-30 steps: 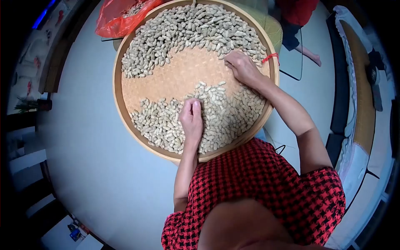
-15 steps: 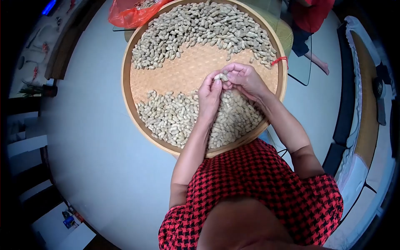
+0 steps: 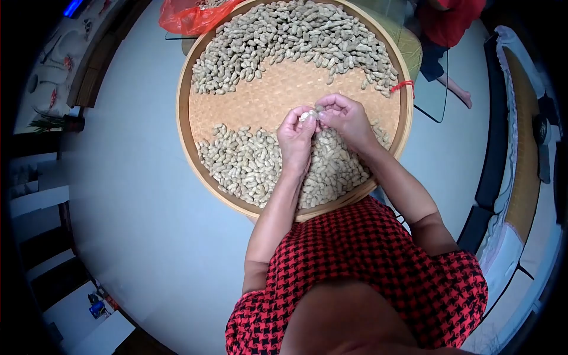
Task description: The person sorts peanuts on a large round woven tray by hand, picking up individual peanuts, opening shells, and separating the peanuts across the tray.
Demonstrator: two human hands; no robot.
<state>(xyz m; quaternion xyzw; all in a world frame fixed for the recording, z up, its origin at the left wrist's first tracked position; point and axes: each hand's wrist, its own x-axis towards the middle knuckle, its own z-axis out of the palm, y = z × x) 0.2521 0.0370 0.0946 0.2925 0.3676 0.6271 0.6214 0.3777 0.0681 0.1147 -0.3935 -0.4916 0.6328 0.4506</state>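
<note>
Both my hands meet above a round woven tray (image 3: 236,109) with a wooden rim. My left hand (image 3: 295,136) is closed, pinching a pale peanut (image 3: 306,116) between thumb and fingers. My right hand (image 3: 348,123) is closed too, its thumb and fingertips pressed at the peanut's other end, partly hiding it. Below my hands lies a near heap of lighter peanuts (image 3: 248,163), partly covered by my left forearm. Across the tray's far side spreads a heap of greyer peanuts (image 3: 296,32). A bare strip of woven base runs between the two heaps.
At the tray's far left sits a red plastic bag (image 3: 189,18) with things inside. A red tie (image 3: 402,86) is knotted on the rim at right. Beyond it are a glass tabletop (image 3: 435,109) and another person's leg (image 3: 454,89). A sofa (image 3: 515,154) stands along the right.
My fingers have shifted on the peanut, which shows at a different angle, and my right hand has moved slightly down. The whole view has shifted a little.
</note>
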